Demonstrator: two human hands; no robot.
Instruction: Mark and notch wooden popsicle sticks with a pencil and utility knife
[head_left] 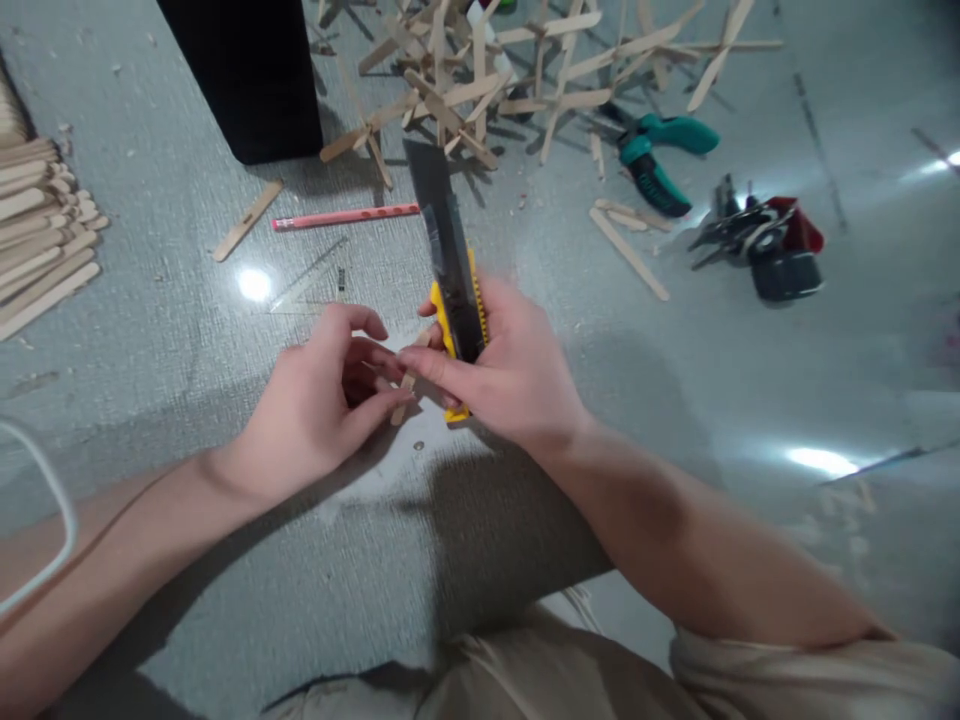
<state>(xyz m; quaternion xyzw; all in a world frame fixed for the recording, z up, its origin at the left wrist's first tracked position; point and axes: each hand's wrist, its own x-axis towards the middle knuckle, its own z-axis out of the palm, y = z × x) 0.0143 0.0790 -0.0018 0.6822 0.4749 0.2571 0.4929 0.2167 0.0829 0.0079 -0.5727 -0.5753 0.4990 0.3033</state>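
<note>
My right hand (517, 370) is wrapped round a yellow-and-black utility knife (459, 290), whose wide dark blade points up and away from me. The right thumb also reaches over to a short craft stick (406, 390). That small wooden stick is pinched between the thumb and fingers of my left hand (319, 395), just left of the knife. Parts of the stick are hidden behind fingers. Both hands meet above the grey surface in the middle of the view.
Glued craft-stick frames (450, 95) pile up at the back. A black box (251, 80), a pink pencil (337, 217) and a clear set square (311, 285) lie left. Pliers (652, 160) and keys (757, 240) are right. Stacked sticks (45, 230) stand far left.
</note>
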